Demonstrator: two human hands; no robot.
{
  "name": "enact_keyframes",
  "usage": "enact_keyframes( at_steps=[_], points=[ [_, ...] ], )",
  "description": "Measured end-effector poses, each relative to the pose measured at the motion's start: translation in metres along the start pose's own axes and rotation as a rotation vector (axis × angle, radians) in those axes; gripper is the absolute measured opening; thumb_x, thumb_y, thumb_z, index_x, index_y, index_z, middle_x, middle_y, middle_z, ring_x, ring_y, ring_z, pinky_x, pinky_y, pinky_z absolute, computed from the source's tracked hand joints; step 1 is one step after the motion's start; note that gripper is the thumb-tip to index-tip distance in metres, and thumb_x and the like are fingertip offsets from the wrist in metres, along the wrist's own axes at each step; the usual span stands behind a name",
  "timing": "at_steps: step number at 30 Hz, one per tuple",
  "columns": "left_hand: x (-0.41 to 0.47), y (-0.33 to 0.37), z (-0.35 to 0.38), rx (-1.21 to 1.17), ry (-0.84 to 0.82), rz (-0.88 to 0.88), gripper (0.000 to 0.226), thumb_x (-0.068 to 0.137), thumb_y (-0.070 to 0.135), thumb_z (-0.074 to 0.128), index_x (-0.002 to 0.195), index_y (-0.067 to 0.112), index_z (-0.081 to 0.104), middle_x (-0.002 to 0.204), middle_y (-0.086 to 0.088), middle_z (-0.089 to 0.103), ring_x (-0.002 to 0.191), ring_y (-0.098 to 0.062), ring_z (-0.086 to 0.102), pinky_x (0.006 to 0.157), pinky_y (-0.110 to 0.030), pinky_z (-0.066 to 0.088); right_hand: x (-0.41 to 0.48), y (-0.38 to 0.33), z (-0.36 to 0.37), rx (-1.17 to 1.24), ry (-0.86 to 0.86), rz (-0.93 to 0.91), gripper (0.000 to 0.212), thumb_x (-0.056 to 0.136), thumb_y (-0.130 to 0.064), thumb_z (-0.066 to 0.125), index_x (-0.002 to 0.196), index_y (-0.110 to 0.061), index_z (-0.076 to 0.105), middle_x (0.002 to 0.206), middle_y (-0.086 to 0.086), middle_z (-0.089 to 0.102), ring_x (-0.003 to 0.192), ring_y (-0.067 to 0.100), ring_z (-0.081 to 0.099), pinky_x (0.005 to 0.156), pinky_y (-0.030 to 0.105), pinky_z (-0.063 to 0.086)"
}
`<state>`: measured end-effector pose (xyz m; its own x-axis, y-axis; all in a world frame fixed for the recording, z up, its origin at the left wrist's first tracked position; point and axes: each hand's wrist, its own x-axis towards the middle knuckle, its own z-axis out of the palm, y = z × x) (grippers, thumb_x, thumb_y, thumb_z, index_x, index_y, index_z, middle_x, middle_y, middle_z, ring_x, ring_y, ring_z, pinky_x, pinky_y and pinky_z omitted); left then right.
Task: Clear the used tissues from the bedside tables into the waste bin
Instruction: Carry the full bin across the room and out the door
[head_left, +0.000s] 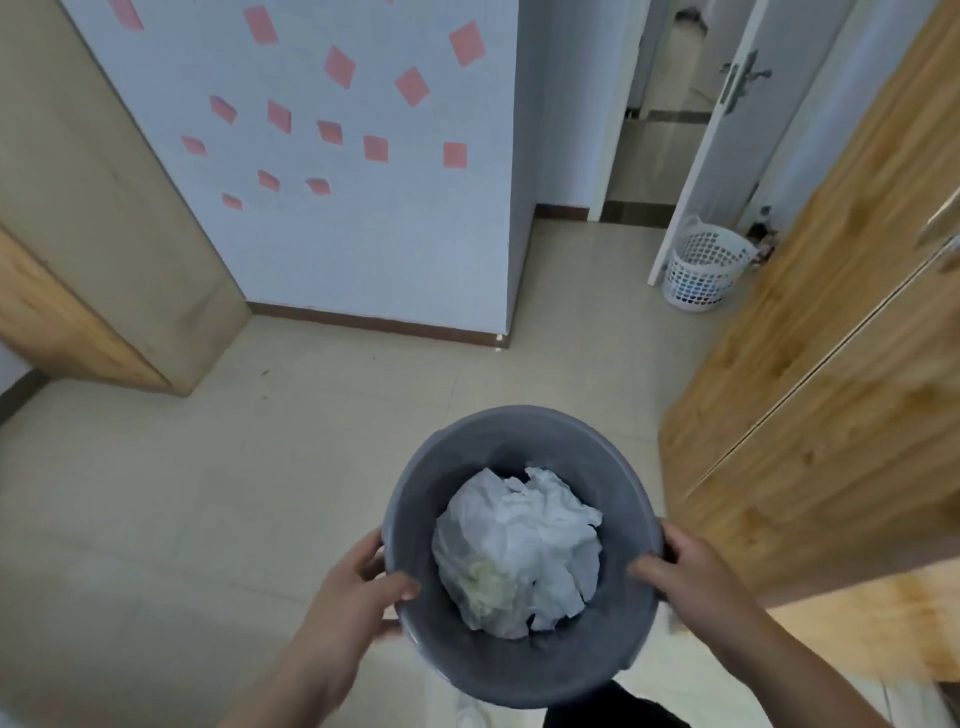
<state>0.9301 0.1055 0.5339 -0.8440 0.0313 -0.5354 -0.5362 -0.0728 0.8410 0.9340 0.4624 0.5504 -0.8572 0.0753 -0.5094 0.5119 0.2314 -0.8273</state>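
Observation:
A round grey waste bin (498, 441) is held up in front of me over the tiled floor. Crumpled white tissues (519, 551) fill its bottom. My left hand (358, 587) grips the bin's left rim, thumb hooked inside the wall and fingers outside. My right hand (691, 571) grips the right rim the same way, thumb over the edge. No bedside table is in view.
A wooden wardrobe (810, 364) stands at the right and a wooden cabinet (62, 317) at the left. A white mesh basket (701, 270) sits by an open white door (727, 130). Pink notes (340, 66) dot the wall ahead.

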Motion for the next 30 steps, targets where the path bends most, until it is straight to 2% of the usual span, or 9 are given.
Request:
enact_keyframes(
  at_steps=[2, 4, 8, 12, 14, 21, 27, 30],
  points=[
    [0.042, 0.026, -0.001, 0.014, -0.015, -0.004, 0.065, 0.057, 0.013, 0.074, 0.114, 0.043, 0.08, 0.116, 0.0, 0.083, 0.094, -0.022, 0.082, 0.067, -0.034, 0.065, 0.036, -0.017, -0.001, 0.007, 0.018, 0.011, 0.048, 0.06, -0.035, 0.066, 0.104, -0.052, 0.074, 0.098, -0.012, 0.082, 0.087, 0.007, 0.078, 0.077, 0.036, 0.063],
    [0.085, 0.047, -0.001, 0.018, -0.023, -0.021, 0.065, 0.055, 0.013, 0.076, 0.114, 0.042, 0.08, 0.118, 0.0, 0.083, 0.097, -0.023, 0.082, 0.069, -0.037, 0.066, 0.079, -0.033, -0.003, 0.022, 0.006, 0.028, 0.049, 0.06, -0.034, 0.068, 0.106, -0.049, 0.075, 0.1, -0.009, 0.082, 0.091, 0.011, 0.078, 0.084, 0.045, 0.065],
    [0.168, 0.091, 0.001, -0.016, 0.052, -0.05, 0.066, 0.053, 0.008, 0.075, 0.111, 0.041, 0.082, 0.116, -0.002, 0.083, 0.093, -0.023, 0.082, 0.068, -0.041, 0.066, 0.183, -0.074, -0.003, 0.043, -0.041, 0.037, 0.048, 0.057, -0.033, 0.071, 0.103, -0.044, 0.078, 0.099, -0.005, 0.083, 0.091, 0.016, 0.079, 0.088, 0.053, 0.065],
    [0.241, 0.138, -0.01, -0.031, 0.171, -0.053, 0.064, 0.055, 0.005, 0.072, 0.106, 0.043, 0.082, 0.111, -0.001, 0.084, 0.094, -0.026, 0.08, 0.066, -0.04, 0.065, 0.29, -0.138, 0.009, 0.014, -0.148, 0.009, 0.045, 0.061, -0.031, 0.067, 0.101, -0.048, 0.077, 0.097, -0.008, 0.082, 0.089, 0.014, 0.078, 0.086, 0.048, 0.066],
    [0.273, 0.172, -0.022, -0.113, 0.188, -0.07, 0.069, 0.054, 0.002, 0.073, 0.114, 0.036, 0.081, 0.111, -0.004, 0.084, 0.098, -0.029, 0.077, 0.064, -0.039, 0.064, 0.339, -0.179, 0.017, -0.017, -0.202, 0.004, 0.044, 0.059, -0.031, 0.067, 0.098, -0.046, 0.078, 0.093, -0.006, 0.082, 0.085, 0.015, 0.077, 0.083, 0.047, 0.064],
    [0.365, 0.236, -0.061, -0.169, 0.335, -0.036, 0.068, 0.047, 0.016, 0.075, 0.109, 0.043, 0.081, 0.112, -0.005, 0.083, 0.104, -0.03, 0.076, 0.071, -0.042, 0.066, 0.476, -0.297, 0.058, -0.108, -0.342, -0.073, 0.045, 0.058, -0.035, 0.068, 0.1, -0.047, 0.077, 0.098, -0.008, 0.083, 0.089, 0.011, 0.078, 0.079, 0.035, 0.065],
    [0.498, 0.279, -0.105, -0.187, 0.295, -0.088, 0.064, 0.051, 0.011, 0.074, 0.106, 0.044, 0.082, 0.112, -0.004, 0.084, 0.1, -0.028, 0.079, 0.067, -0.041, 0.066, 0.592, -0.341, 0.102, -0.087, -0.269, -0.015, 0.042, 0.062, -0.03, 0.068, 0.1, -0.044, 0.078, 0.099, -0.008, 0.083, 0.09, 0.013, 0.078, 0.083, 0.04, 0.066],
    [0.573, 0.305, -0.123, -0.147, 0.243, -0.12, 0.058, 0.066, 0.005, 0.075, 0.108, 0.044, 0.081, 0.112, -0.002, 0.083, 0.094, -0.024, 0.081, 0.066, -0.039, 0.066, 0.644, -0.356, 0.117, -0.059, -0.163, 0.045, 0.04, 0.066, -0.023, 0.068, 0.101, -0.037, 0.079, 0.099, -0.006, 0.083, 0.09, 0.017, 0.079, 0.086, 0.047, 0.066]
  ],
)
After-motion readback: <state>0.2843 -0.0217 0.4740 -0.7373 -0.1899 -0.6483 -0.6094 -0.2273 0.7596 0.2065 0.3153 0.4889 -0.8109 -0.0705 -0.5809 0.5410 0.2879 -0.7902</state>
